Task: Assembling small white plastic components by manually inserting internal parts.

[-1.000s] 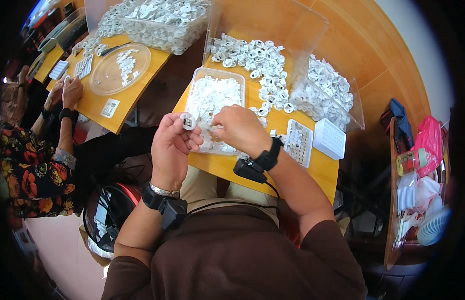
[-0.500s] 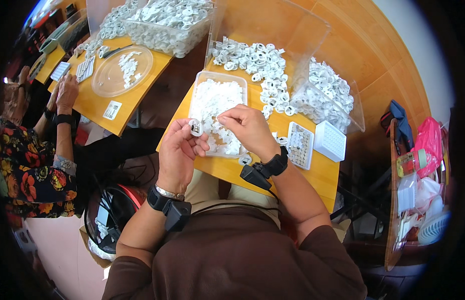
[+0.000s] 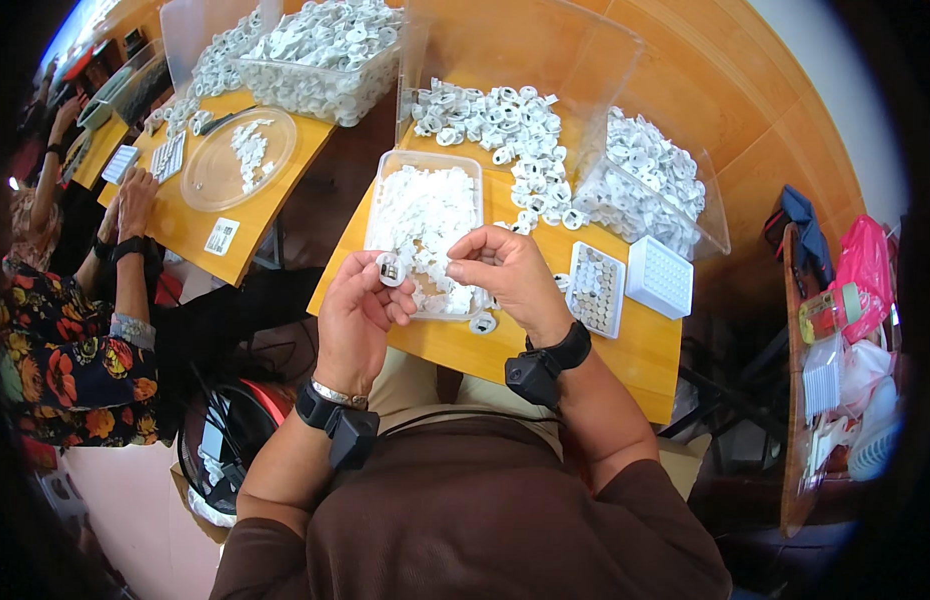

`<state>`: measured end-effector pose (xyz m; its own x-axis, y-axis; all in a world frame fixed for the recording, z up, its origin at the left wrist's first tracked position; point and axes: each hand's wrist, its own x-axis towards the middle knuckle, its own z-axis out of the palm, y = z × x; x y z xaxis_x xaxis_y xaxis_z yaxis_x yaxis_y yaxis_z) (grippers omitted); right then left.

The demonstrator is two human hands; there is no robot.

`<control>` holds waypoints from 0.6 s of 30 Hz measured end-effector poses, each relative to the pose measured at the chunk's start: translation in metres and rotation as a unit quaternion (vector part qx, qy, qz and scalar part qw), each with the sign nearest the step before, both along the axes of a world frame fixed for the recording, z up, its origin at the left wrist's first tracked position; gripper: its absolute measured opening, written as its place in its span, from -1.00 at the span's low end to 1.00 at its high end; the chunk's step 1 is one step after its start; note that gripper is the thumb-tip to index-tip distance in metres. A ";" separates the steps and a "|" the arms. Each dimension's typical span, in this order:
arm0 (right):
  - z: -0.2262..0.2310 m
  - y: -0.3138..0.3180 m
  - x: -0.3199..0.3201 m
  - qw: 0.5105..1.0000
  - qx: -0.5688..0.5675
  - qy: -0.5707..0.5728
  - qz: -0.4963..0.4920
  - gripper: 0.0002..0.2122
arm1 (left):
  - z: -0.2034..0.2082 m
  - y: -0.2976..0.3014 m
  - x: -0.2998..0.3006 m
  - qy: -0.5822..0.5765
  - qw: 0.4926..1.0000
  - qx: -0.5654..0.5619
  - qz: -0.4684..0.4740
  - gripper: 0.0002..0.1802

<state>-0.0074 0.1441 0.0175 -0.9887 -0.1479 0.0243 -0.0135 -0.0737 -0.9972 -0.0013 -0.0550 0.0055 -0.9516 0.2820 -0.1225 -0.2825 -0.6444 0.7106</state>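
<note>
My left hand point(image 3: 357, 310) holds a small round white plastic part point(image 3: 390, 269) between thumb and forefinger, with metal-looking bits at its centre. Close by on the right, my right hand point(image 3: 510, 280) has thumb and forefinger drawn together; whatever may be between them is too small to make out. Both hands are over the near part of a clear tub point(image 3: 479, 212) of small white pieces. A loose round white part point(image 3: 483, 323) lies beside the tub's near corner. Right of my right hand stands a white tray point(image 3: 613, 322) filled with small round pieces.
A white gridded block point(image 3: 661, 278) stands beside the tray. Behind are a heap of white parts point(image 3: 505, 120) and a full clear bin point(image 3: 645, 180). A co-worker's hands point(image 3: 135, 205) are at the left table, near a round clear lid point(image 3: 210, 185). A cluttered shelf point(image 3: 793, 400) is at right.
My right hand has drawn slightly right and down, away from the part in my left hand. The left hand keeps its hold. The whole view has shifted slightly.
</note>
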 end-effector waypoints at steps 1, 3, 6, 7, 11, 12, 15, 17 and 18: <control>0.000 0.001 0.002 1.000 -0.012 0.007 -0.008 -0.87 | -0.001 0.001 0.001 0.000 1.000 -0.001 -0.002 -0.81; 0.001 0.002 0.005 0.999 0.004 0.019 -0.026 -0.84 | -0.002 0.003 0.002 0.008 1.000 0.001 -0.010 -0.80; 0.006 0.003 0.011 0.999 0.020 0.026 -0.038 -0.81 | -0.004 0.005 0.003 0.010 1.000 -0.002 -0.019 -0.77; 0.007 0.003 0.013 0.999 0.019 0.020 -0.033 -0.80 | -0.005 0.005 0.003 0.011 1.000 -0.002 -0.019 -0.77; 0.007 0.002 0.019 0.996 0.065 0.044 -0.035 -0.77 | -0.005 0.007 0.004 0.002 1.000 -0.007 -0.028 -0.77; 0.007 0.001 0.020 0.996 0.065 0.047 -0.041 -0.79 | -0.005 0.008 0.004 0.001 0.999 -0.009 -0.031 -0.77; 0.009 -0.001 0.023 0.996 0.060 0.041 -0.054 -0.84 | -0.005 0.009 0.006 0.001 0.999 -0.006 -0.032 -0.77; 0.008 -0.003 0.023 0.996 0.056 0.032 -0.062 -0.88 | -0.005 0.009 0.007 0.000 0.999 -0.005 -0.034 -0.77; 0.007 -0.003 0.023 0.997 0.043 0.033 -0.060 -0.89 | -0.005 0.009 0.007 -0.001 0.999 -0.003 -0.037 -0.77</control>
